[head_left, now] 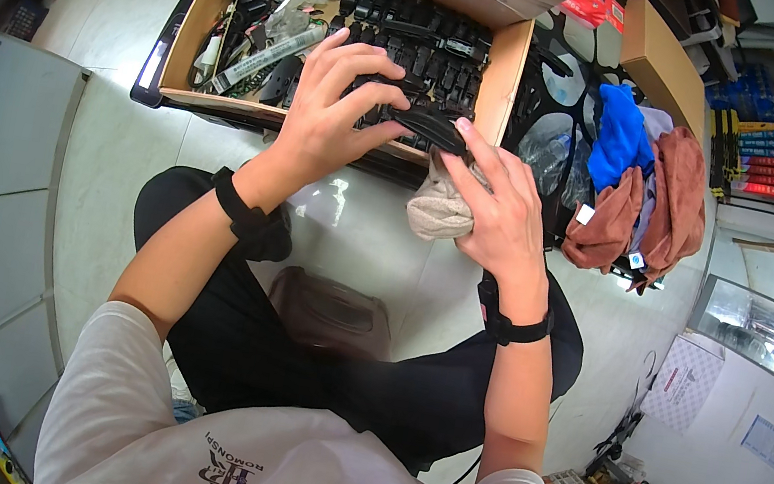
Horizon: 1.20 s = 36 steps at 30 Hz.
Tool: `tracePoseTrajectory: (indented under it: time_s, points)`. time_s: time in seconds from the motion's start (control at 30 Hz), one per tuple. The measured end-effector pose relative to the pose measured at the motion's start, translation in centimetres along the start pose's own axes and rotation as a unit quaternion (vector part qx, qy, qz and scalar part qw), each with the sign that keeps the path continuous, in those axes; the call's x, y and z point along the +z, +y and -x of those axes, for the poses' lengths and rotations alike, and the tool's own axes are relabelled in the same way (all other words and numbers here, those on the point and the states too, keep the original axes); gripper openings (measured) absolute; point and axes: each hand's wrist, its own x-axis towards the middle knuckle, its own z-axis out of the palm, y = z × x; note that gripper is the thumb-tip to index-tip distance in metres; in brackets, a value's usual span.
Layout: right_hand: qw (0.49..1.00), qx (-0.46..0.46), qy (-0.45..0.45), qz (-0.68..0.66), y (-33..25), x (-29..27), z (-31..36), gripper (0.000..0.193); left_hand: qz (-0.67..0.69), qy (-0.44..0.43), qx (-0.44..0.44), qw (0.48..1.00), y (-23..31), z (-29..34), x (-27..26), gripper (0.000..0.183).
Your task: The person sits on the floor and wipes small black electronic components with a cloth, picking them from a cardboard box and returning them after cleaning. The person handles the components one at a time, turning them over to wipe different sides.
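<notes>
Dead centre, slightly above the middle of the frame, both hands meet over a slim black part (pixel 430 127). The left hand (pixel 325 121) comes in from the lower left, fingers curled and closed on the part's left end, thumb tucked beneath. The right hand (pixel 503 215) comes up from the lower right, fingers together, pinching a beige cloth (pixel 438 208) bunched against the part's right end; the cloth hangs just below the part, touching it.

Right behind the hands, upper centre, sits an open cardboard box (pixel 506 68), its near edge touching the line of the knuckles. Inside it, rows of black parts (pixel 422 20) fill the right half, and a jumble of loose tools and bagged bits (pixel 268 31) crowds the left half. The box's walls hem the hands in at the top.

To the right of the box, upper right of the frame, a heap of blue and brown rags (pixel 643 191) lies on a black rack, near the right hand but apart from it.

Below the hands, pale floor (pixel 359 227) shows open between the box edge and the person's dark-trousered knees, the freest room here. Black bands ring both wrists. Far right, a shelf of coloured boxes (pixel 759 159) stands well apart.
</notes>
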Motion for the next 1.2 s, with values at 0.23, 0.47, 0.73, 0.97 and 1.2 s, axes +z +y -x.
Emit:
tracePoseTrajectory:
  time_s: [0.23,0.47,0.73,0.97,1.2]
  points:
    - [0.999,-0.019,0.016,-0.027,-0.2,0.1,0.1,0.084,-0.015,0.013,0.007,1.0,0.0,-0.1,-0.1,0.041]
    - [0.998,-0.027,0.029,-0.04,-0.4,0.7,0.1,0.082,-0.003,0.019,-0.002,1.0,0.1,-0.1,-0.1,0.047]
    - [0.999,-0.03,0.042,-0.006,-0.4,1.3,0.2,0.071,0.057,-0.008,-0.053,0.997,0.6,-0.3,-0.5,0.044]
    - [0.996,-0.029,0.071,0.048,-1.0,2.4,-0.2,0.057,-0.002,0.013,-0.055,0.998,0.5,-0.4,-0.3,0.039]
    - [0.997,-0.03,0.04,0.061,-0.9,2.0,-0.1,0.06,0.025,-0.017,-0.043,0.999,-0.3,-0.3,-0.5,0.036]
